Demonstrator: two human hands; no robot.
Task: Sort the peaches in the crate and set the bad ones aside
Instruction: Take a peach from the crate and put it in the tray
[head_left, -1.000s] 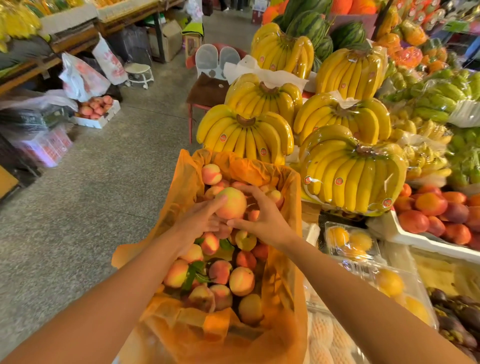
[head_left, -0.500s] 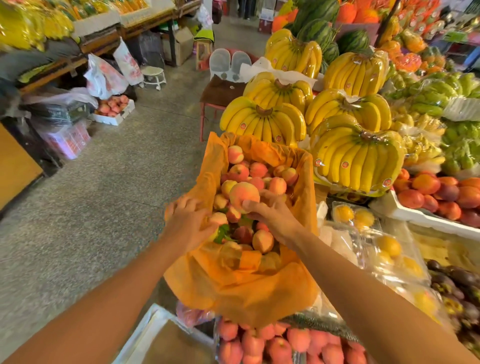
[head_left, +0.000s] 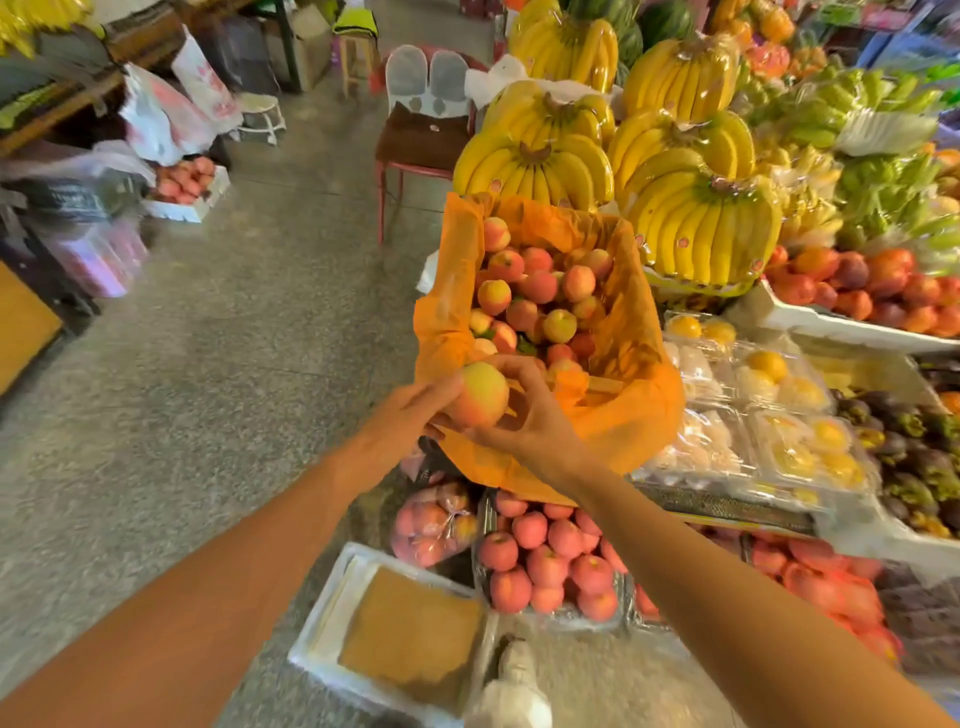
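Observation:
A crate lined with orange plastic (head_left: 644, 410) stands on the stall and is full of red-yellow peaches (head_left: 540, 291). In front of its near rim I hold one yellow-pink peach (head_left: 480, 392) in both hands. My right hand (head_left: 530, 421) wraps its right and under side with the fingers curled over the top. My left hand (head_left: 400, 436) has its fingertips on the peach's left side. The held peach is outside the crate, above the floor boxes.
A white foam box with a brown cardboard sheet (head_left: 395, 629) sits on the floor below my hands. Beside it lies a tray of red peaches (head_left: 550, 561) and a bagged batch (head_left: 431, 519). Banana bunches (head_left: 701, 228) rise behind the crate. Clear fruit packs (head_left: 769, 410) lie to the right.
The peach has come out of the crate toward me, from above the pile to in front of the near rim. My left hand has joined the right on it. The view tilted down.

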